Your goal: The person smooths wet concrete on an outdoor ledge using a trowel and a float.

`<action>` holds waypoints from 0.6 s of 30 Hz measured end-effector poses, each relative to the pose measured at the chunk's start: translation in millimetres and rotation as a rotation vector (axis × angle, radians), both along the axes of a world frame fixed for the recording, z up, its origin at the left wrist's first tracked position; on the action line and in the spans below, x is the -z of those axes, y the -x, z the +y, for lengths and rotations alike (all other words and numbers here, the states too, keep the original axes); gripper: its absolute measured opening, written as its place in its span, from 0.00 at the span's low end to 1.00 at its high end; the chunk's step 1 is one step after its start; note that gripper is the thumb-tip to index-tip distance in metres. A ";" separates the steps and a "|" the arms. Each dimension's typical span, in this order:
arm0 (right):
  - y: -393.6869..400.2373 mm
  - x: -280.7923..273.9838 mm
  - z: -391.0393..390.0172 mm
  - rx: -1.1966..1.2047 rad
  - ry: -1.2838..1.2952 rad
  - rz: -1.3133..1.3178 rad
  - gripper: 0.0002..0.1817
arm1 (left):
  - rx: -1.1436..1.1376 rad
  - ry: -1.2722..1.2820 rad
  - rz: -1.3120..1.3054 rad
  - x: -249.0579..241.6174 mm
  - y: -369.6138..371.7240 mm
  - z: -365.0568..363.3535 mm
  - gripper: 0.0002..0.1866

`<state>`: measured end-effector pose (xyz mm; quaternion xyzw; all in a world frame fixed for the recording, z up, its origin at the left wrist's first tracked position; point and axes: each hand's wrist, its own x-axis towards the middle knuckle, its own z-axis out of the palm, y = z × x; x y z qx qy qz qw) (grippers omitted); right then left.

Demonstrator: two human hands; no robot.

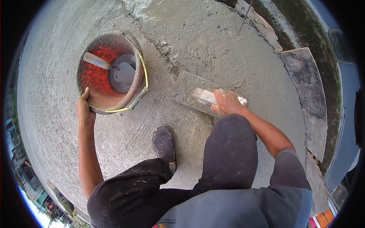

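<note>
My right hand is wrapped round the pale handle of a cement-coated float, whose flat board lies on the wet concrete. At the left, my left hand grips the near rim of a bucket, thumb on the inside and fingers hidden behind the wall. Red shows through the grey crust inside this bucket, and its yellow handle hangs over the right side. In it stands a tool with a pale handle; its blade rests in the grey, watery bottom.
Rough hardened concrete spreads to the left, meeting the wet layer along a ragged seam. Boards edge the slab at the right, and a thin rod stands near the top. My shoe is on the concrete between bucket and float.
</note>
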<state>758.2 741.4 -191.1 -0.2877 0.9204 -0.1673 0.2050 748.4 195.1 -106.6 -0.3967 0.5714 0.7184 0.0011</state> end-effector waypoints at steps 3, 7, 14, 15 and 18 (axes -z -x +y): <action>-23.1 -10.2 52.0 0.140 -0.064 -0.023 0.23 | -0.001 0.000 0.001 -0.2 -0.3 1.0 0.18; 33.2 -0.1 60.0 0.518 -0.080 0.099 0.23 | 0.021 -0.012 0.013 1.7 -0.4 0.3 0.19; 58.5 4.7 -6.0 0.373 -0.043 -0.006 0.25 | 0.046 -0.018 0.020 0.4 -1.9 -0.7 0.20; 51.9 1.0 -6.3 0.404 -0.027 -0.020 0.25 | 0.049 -0.028 0.027 -1.2 -0.6 1.9 0.20; 76.4 -1.4 -5.6 0.681 -0.006 -0.018 0.27 | 0.039 -0.050 0.024 -0.6 -0.1 5.1 0.19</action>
